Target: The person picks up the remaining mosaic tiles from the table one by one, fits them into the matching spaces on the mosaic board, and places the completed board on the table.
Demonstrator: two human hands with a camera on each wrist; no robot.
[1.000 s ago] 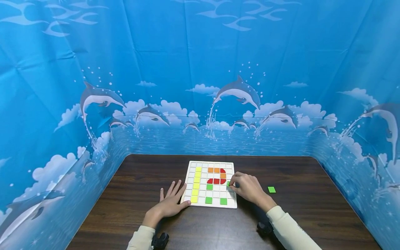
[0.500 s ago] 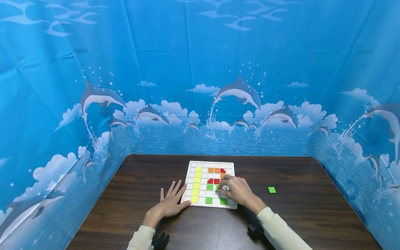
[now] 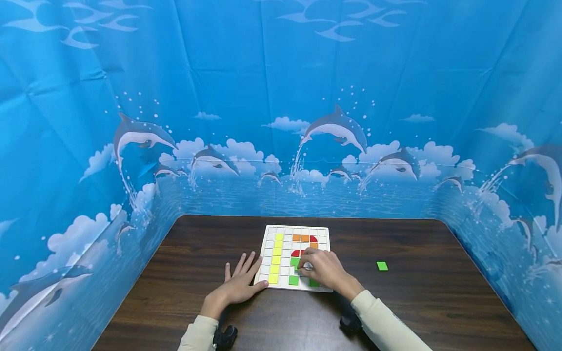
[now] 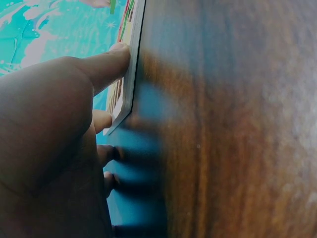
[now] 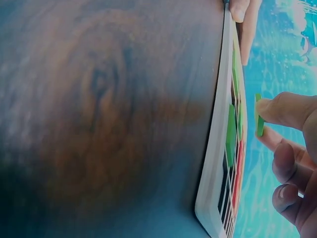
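My left hand (image 3: 234, 287) lies with spread, straight fingers against the left edge of a white grid board (image 3: 325, 234), its thumb on the near-left corner. Over the board's middle, my right hand (image 3: 327, 268) pinches a green square tile (image 5: 259, 124) between thumb and forefinger. The right wrist view shows that tile raised off the board, its edge toward the camera. Set in the grid are a column of yellow tiles (image 3: 276, 252), orange tiles (image 3: 296, 238), red pieces (image 3: 295, 253), some with a rounded corner, and green tiles (image 3: 293, 280). My right hand hides part of the pattern.
A loose green tile (image 3: 382, 266) lies on the dark wooden table (image 3: 421, 292), right of the board. A blue curtain (image 3: 272, 97) printed with dolphins surrounds the table's back and sides. Each wrist wears a black camera (image 3: 226, 337).
My right hand has moved left across the board from its right side, with a green tile pinched in its fingers. My left hand has stayed in place.
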